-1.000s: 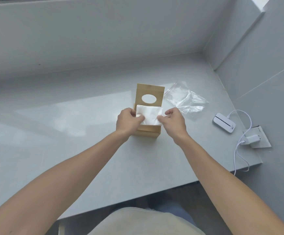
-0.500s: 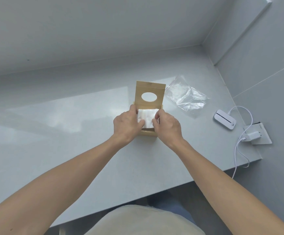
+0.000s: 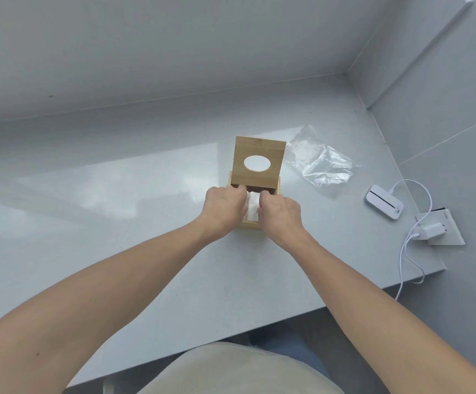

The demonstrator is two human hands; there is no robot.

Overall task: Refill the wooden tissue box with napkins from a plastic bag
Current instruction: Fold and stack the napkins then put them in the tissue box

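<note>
Two hands — left hand (image 3: pixel 223 205) and right hand (image 3: pixel 280 212) — curled down over white napkins (image 3: pixel 252 205), fingers closed on the stack inside the wooden tissue box (image 3: pixel 248 224) on the grey counter (image 3: pixel 117 217), lid (image 3: pixel 259 163) upright, plastic bag (image 3: pixel 320 160) lying just right of it.

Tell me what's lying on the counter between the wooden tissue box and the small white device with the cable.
The crumpled clear plastic bag lies between the wooden tissue box and the small white device, seen in the head view.
</note>
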